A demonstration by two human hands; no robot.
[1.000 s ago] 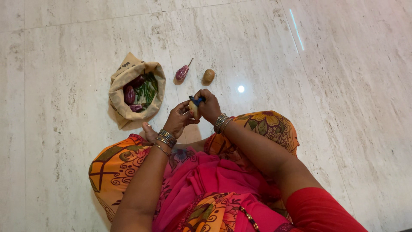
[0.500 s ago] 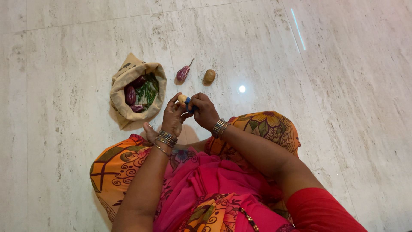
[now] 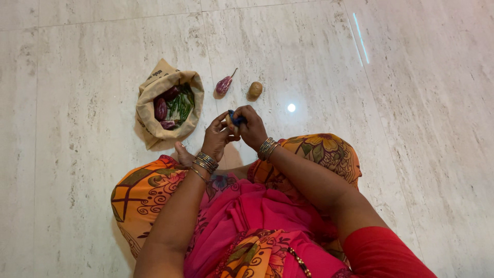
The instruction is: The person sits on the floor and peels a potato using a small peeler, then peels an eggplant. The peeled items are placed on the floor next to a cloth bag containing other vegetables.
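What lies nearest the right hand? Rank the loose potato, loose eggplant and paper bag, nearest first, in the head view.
From the right hand:
1. Potato, on the floor just ahead of the hand.
2. Eggplant, ahead and left, beside the potato.
3. Bag, farthest, well to the left, past the left hand.

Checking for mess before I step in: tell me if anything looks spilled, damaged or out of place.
Nothing looks spilled or damaged. Only an eggplant and a potato lie loose on the floor, outside the open paper bag. The left hand and right hand hold a potato and a blue peeler.
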